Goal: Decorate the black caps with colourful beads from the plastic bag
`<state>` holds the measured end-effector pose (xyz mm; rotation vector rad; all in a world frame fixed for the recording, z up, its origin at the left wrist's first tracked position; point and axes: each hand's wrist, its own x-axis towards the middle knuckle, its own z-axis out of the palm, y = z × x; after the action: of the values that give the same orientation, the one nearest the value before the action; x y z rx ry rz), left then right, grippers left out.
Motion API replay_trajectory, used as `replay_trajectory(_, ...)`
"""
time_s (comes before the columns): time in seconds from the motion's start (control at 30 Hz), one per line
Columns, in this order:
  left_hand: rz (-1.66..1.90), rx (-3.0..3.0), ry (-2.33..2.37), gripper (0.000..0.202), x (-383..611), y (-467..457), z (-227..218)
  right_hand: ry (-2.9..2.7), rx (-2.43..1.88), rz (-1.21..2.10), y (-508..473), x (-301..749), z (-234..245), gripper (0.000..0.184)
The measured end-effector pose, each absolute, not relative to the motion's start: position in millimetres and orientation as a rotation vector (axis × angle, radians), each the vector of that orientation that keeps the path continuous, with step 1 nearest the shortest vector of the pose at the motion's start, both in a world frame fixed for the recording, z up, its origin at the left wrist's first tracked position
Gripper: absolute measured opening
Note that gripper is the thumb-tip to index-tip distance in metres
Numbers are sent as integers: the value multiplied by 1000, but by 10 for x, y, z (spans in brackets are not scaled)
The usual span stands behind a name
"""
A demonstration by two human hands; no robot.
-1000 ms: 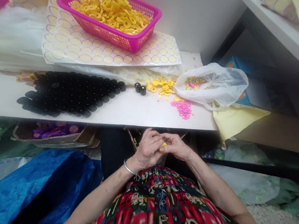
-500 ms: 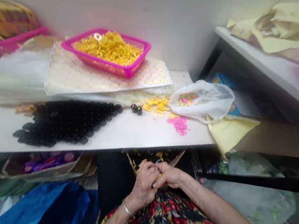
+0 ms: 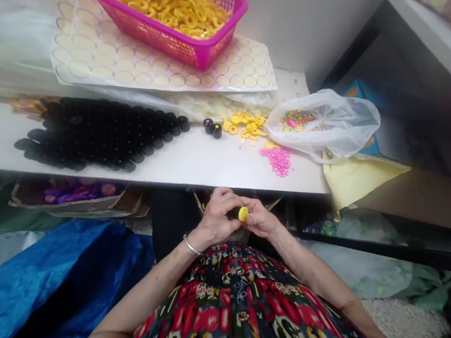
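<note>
Over my lap, just below the table's front edge, my left hand (image 3: 217,216) is closed around a small dark piece with a round yellow end (image 3: 243,213). My right hand (image 3: 261,217) meets it from the other side, its thumb and fingers pinched at the yellow end. Much of the dark part is hidden by the fingers. On the table beyond stand two black round pieces (image 3: 212,128) with small coloured centres. Near them lie loose yellow rings (image 3: 247,125) and a heap of tiny pink pieces (image 3: 277,160).
Many black round pieces (image 3: 99,133) cover the table's left. Behind, a pink basket (image 3: 198,52) of yellow rings rests on sheets with printed circles (image 3: 119,63). A white plastic bag (image 3: 336,122) lies right. Below are a carton of purple packets (image 3: 80,193) and blue sheeting (image 3: 72,260).
The view has tilted downward. My clasped hands have parted slightly, and the yellow end of the piece now shows between them.
</note>
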<state>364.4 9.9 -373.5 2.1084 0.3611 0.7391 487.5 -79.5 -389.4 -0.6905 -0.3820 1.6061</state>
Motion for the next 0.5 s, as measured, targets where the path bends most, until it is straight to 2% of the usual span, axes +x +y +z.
replay_trajectory(0.13,692,2123,435,37,3686,6,-3631,-294,-628,1650,-863,4857,-3921,55)
replay_trajectory(0.33,586,2143,534,28,3735,-67,-3518,-253,-606,1603,-856,4774,-4030,54)
replay_trajectory(0.5,593,2197,434,34,3745,-127,-3548,-174,-717,1541,-866,4746,-3987,51)
